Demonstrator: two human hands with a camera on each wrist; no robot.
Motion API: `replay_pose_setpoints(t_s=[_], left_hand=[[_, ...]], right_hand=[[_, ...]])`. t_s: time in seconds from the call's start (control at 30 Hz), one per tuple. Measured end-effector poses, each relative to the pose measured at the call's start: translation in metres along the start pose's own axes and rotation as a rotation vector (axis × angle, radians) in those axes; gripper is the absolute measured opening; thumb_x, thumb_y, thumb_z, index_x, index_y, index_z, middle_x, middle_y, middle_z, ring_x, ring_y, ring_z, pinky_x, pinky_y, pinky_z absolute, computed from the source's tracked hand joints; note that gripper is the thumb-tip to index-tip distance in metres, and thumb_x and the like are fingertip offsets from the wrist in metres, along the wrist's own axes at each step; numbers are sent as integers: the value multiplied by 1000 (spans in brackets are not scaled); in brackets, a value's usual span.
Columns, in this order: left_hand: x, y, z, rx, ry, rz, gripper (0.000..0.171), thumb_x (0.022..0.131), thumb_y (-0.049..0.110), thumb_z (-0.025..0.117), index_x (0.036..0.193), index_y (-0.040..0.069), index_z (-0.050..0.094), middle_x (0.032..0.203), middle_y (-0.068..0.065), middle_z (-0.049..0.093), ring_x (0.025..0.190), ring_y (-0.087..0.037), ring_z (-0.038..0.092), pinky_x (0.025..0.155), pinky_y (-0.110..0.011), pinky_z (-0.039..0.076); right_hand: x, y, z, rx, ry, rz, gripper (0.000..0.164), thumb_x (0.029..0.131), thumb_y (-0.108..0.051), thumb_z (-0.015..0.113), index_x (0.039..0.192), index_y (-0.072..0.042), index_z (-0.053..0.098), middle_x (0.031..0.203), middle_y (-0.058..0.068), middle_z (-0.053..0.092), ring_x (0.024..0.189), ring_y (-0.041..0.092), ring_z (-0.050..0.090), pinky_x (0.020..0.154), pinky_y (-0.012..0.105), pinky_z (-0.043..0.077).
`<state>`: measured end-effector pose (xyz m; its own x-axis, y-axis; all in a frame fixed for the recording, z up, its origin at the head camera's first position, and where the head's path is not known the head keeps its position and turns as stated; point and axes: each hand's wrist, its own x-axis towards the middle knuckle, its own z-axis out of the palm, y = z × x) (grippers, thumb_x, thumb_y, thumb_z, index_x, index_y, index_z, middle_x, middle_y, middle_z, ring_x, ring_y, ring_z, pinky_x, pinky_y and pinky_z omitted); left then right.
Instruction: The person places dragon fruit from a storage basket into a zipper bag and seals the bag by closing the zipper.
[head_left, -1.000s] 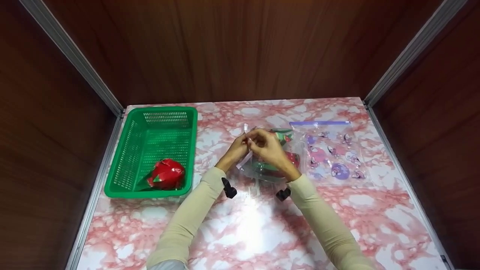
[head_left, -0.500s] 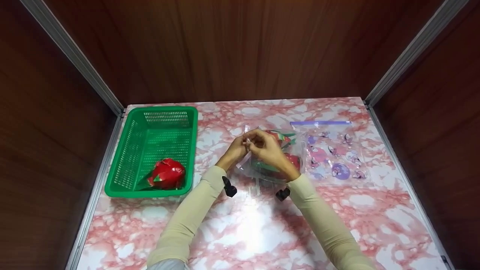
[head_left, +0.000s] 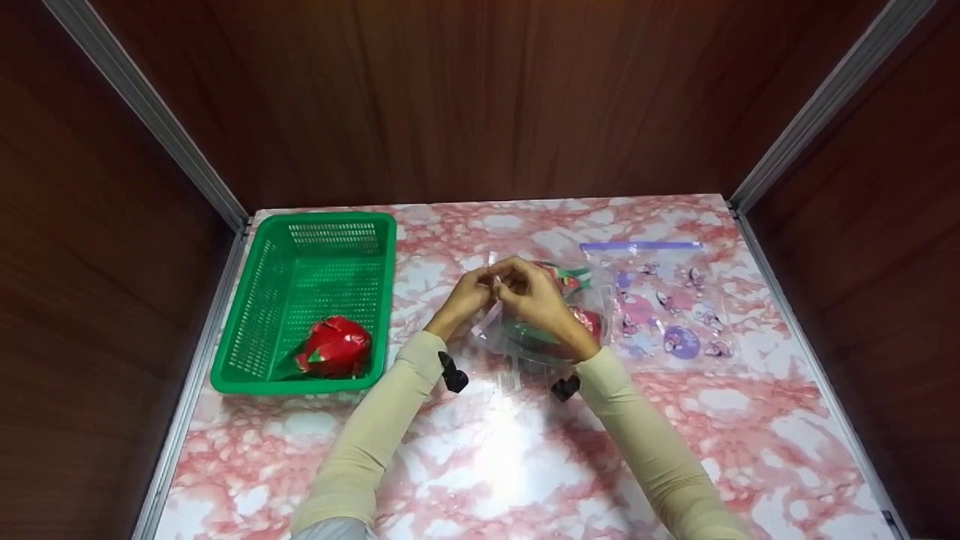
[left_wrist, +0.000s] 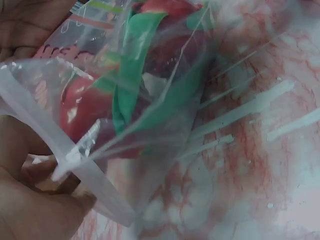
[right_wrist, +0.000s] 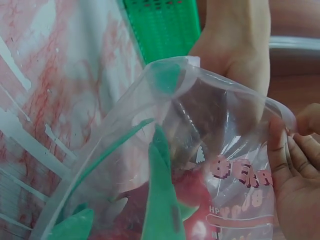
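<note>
A clear zip bag (head_left: 495, 319) with red printing stands in the middle of the table, its mouth toward the left. Inside lie red dragon fruits (left_wrist: 85, 107) with green leaf-like scales (right_wrist: 162, 195). My left hand (head_left: 467, 296) pinches the bag's whitish zip strip (left_wrist: 75, 160) between thumb and fingers. Close against it, my right hand (head_left: 536, 296) pinches the same top edge, thumb and forefinger meeting in the right wrist view. The fingertips of both hands nearly meet in the head view. The bag's far part is hidden behind the right hand.
On the left stands a green basket (head_left: 390, 300) holding one more red dragon fruit (head_left: 337, 349). To the right lies a flat clear bag (head_left: 667, 307) with a purple slider and cartoon prints. Dark wood walls (head_left: 480, 105) enclose the marbled table (head_left: 637, 465).
My left hand and forearm have shifted slightly left, away from the right hand. The zip strip has moved a little between the fingers; the right hand has stayed almost still.
</note>
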<state>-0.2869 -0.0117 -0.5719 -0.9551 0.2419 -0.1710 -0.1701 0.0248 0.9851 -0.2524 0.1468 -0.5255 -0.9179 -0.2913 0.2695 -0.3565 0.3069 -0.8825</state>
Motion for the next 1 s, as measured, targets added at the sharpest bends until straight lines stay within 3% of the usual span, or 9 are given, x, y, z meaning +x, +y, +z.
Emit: replay_pose_setpoints(t_s=[0.13, 0.27, 0.37, 0.5, 0.63, 0.77, 0.87, 1.0], left_hand=[[1, -1, -4, 49, 44, 6, 15, 102, -4, 58, 116, -8, 58, 105, -15, 70, 91, -17, 68, 93, -34, 60], [2, 0, -8, 26, 53, 2, 8, 105, -4, 57, 112, -5, 52, 119, -36, 71, 98, -33, 77, 105, -55, 58], [4, 0, -12, 98, 74, -1, 6, 105, -2, 58, 110, -4, 56, 111, -30, 74, 92, -32, 78, 95, -49, 63], [7, 1, -16, 339, 128, 68, 14, 101, -1, 62, 113, -5, 61, 105, -22, 71, 91, -27, 73, 83, -38, 63], [10, 2, -19, 496, 115, 151, 38, 100, 2, 63, 137, -5, 56, 129, -33, 61, 120, -42, 64, 102, -49, 55], [12, 4, -19, 497, 41, 152, 52, 105, 4, 58, 156, 6, 49, 141, -34, 60, 132, -44, 61, 106, -50, 55], [12, 5, -19, 481, 24, 147, 50, 107, 3, 55, 156, 9, 52, 133, -29, 68, 123, -38, 68, 91, -38, 59], [12, 8, -18, 473, 41, 156, 42, 107, 2, 57, 148, 7, 57, 122, -26, 73, 113, -35, 71, 77, -28, 54]], right_hand=[[-1, 0, -2, 4, 6, 5, 25, 95, 5, 68, 119, 0, 74, 101, 20, 75, 80, 18, 62, 71, 22, 50], [0, 1, -2, 8, 1, -9, 24, 96, 5, 67, 119, 3, 72, 103, 25, 75, 82, 19, 64, 72, 21, 52], [0, 2, -1, -9, 2, -18, 25, 94, 6, 67, 118, 2, 73, 101, 22, 75, 81, 17, 64, 71, 21, 52], [-1, 2, -2, -48, 7, -24, 27, 92, 5, 67, 116, -3, 75, 97, 13, 75, 79, 12, 63, 70, 21, 51], [-1, 3, -3, -87, 9, -37, 24, 92, 2, 70, 115, -5, 75, 99, 11, 75, 78, 10, 62, 71, 20, 51], [-2, 2, -2, -136, 8, -45, 20, 95, -4, 73, 115, -6, 76, 101, 9, 76, 78, 9, 61, 71, 21, 51], [-4, 2, -2, -174, 4, -53, 19, 97, -8, 74, 116, -7, 76, 103, 8, 75, 79, 10, 61, 71, 22, 50], [-5, 2, -2, -210, -2, -75, 20, 99, -10, 74, 119, -6, 75, 100, 10, 72, 82, 14, 60, 73, 26, 50]])
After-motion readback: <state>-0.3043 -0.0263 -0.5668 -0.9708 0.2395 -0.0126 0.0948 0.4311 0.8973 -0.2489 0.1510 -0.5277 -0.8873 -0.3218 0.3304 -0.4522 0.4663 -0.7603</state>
